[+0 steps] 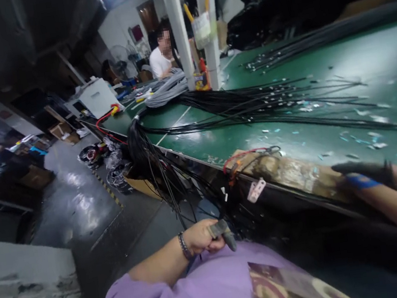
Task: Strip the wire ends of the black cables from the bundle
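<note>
matt green table (375,58), glossy black cables (252,106)

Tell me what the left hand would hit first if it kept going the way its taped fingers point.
Probably the black wires hanging off the edge of the green table. The left hand points toward that dark tangle below the edge, though depth is unclear.

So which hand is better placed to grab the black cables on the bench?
Probably the right hand: it rests on the bench edge, nearer the black cables. The left hand is down by the lap, below the bench.
</note>
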